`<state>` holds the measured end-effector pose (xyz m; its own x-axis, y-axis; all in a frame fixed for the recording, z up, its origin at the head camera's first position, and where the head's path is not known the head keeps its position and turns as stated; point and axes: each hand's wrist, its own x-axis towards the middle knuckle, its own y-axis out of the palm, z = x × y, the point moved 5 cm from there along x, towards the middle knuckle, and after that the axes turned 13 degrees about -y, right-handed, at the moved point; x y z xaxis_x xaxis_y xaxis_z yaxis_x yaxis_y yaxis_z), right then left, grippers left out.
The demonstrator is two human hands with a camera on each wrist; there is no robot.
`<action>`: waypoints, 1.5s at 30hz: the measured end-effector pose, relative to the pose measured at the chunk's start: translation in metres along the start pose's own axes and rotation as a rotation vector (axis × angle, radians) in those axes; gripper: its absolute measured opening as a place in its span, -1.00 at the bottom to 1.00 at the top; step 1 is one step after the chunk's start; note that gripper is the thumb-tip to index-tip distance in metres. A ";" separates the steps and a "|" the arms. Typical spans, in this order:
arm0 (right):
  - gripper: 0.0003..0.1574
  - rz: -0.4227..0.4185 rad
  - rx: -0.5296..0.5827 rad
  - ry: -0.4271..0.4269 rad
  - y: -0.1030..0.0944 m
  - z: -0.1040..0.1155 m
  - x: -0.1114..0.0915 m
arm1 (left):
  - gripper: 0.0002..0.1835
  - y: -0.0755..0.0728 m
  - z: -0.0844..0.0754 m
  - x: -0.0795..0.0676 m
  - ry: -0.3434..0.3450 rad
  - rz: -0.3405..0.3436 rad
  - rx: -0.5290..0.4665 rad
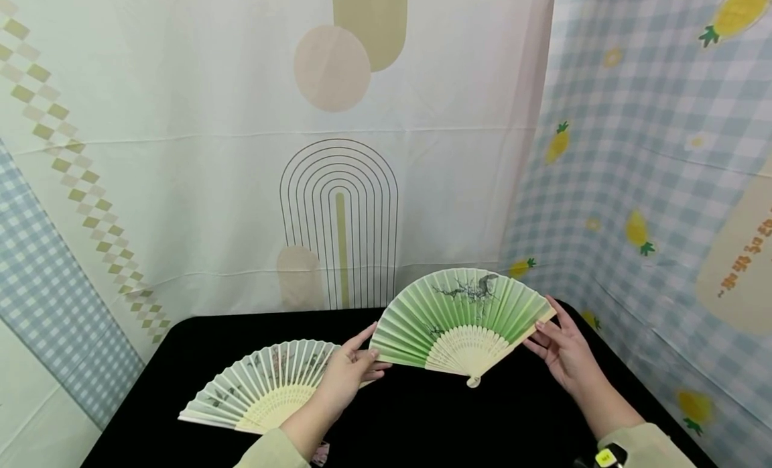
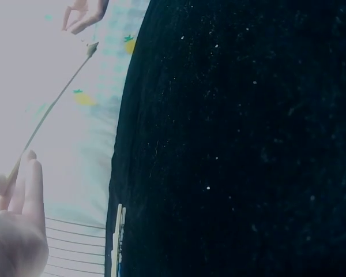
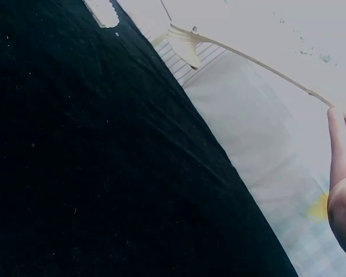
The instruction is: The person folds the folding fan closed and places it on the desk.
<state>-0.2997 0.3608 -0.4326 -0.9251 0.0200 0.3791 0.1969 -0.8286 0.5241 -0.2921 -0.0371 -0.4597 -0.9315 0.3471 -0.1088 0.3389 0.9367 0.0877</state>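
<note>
A green folding fan (image 1: 464,314) is spread wide above the black table, its pale ribs meeting at a pivot near the bottom. Dark branches and a bird-like figure are printed on its pleats. My left hand (image 1: 352,374) pinches the fan's left end between thumb and fingers. At the opposite end, my right hand (image 1: 563,347) pinches the outer rib. Both wrist views show the fan edge-on as a thin line, with the left hand (image 2: 20,219) and the right hand (image 3: 343,167) at its ends. Behind the left forearm, a white flowered fan (image 1: 265,381) lies spread, partly hidden.
Black cloth covers the table (image 1: 458,428). A small pinkish item (image 1: 321,453) peeks out by the left sleeve. A pale patterned curtain (image 1: 211,186) hangs behind, and a blue checked one (image 1: 633,153) with pineapples hangs along the right side.
</note>
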 end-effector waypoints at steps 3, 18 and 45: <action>-0.02 -0.004 0.001 -0.005 0.001 0.000 0.000 | -0.38 0.000 -0.001 -0.001 0.010 -0.020 0.011; 0.02 -0.029 -0.014 0.010 0.006 0.001 -0.003 | -0.22 0.005 -0.006 -0.003 0.026 0.018 0.044; -0.03 0.053 -0.093 0.033 0.017 -0.009 -0.003 | -0.24 0.003 -0.001 -0.002 0.043 -0.031 0.042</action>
<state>-0.2969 0.3417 -0.4313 -0.9246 -0.0420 0.3786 0.2159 -0.8765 0.4302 -0.2896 -0.0351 -0.4580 -0.9463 0.3161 -0.0686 0.3137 0.9485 0.0436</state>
